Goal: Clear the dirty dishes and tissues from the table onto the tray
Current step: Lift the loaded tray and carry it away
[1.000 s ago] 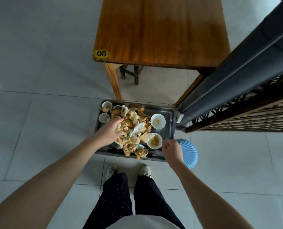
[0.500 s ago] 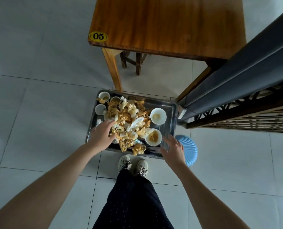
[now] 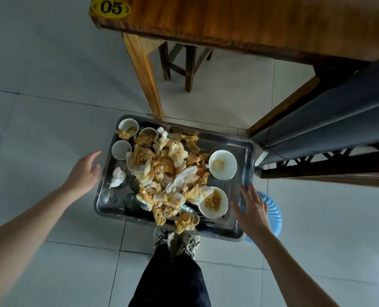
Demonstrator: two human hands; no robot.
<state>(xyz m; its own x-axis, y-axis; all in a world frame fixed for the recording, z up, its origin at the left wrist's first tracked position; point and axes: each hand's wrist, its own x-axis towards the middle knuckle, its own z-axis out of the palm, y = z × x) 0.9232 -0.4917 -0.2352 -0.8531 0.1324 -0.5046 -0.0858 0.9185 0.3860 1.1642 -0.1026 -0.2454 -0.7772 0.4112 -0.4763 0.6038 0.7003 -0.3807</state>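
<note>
Left grip (image 3: 84, 171) & right grip (image 3: 252, 210) are hovering spread, empty, either side of tray (image 3: 219, 140). It's prob. needing even rim holds and a level lift, w/ tissues (image 3: 162, 169) heaping loose.

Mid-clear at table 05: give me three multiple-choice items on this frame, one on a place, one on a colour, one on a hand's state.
1. On which side of the tray do the two white bowls stand?
A) the person's right
B) the person's left
C) the middle

2. What colour is the stool showing under the tray's near right corner?
A) red
B) blue
C) green

3. How is the left hand?
A) gripping the tray's rim
B) clenched in a fist
C) open, holding nothing

Answers: 1 A, both bowls sit along the right rim. 2 B, its ribbed seat is pale blue. 3 C, its fingers are spread beside the left rim.
</note>
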